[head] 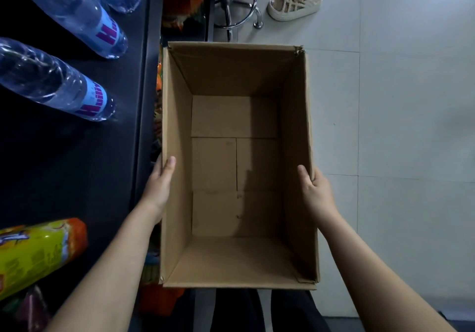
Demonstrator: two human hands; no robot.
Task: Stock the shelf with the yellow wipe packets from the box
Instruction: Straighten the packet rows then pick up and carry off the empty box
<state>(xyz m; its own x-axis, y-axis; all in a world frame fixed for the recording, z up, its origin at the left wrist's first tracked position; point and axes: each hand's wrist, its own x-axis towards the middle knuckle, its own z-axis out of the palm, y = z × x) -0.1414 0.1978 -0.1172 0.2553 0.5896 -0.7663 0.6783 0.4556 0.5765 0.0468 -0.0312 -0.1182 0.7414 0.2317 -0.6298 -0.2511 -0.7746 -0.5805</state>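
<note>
A cardboard box [231, 72] sits in the middle of the view, its top open and the bare bottom flaps showing. The left hand [159, 185] grips the left wall, thumb hooked over the rim to the inside, fingers hidden behind the outer face. The right hand [317, 193] grips the right wall the same way. To the left, just beside the box, runs a dark shelf [77, 164]. A yellow packet [33, 254] lies on it at the near end, and water bottles [59, 85] lie farther along. A pale tiled floor [411, 126] spreads to the right.
</note>
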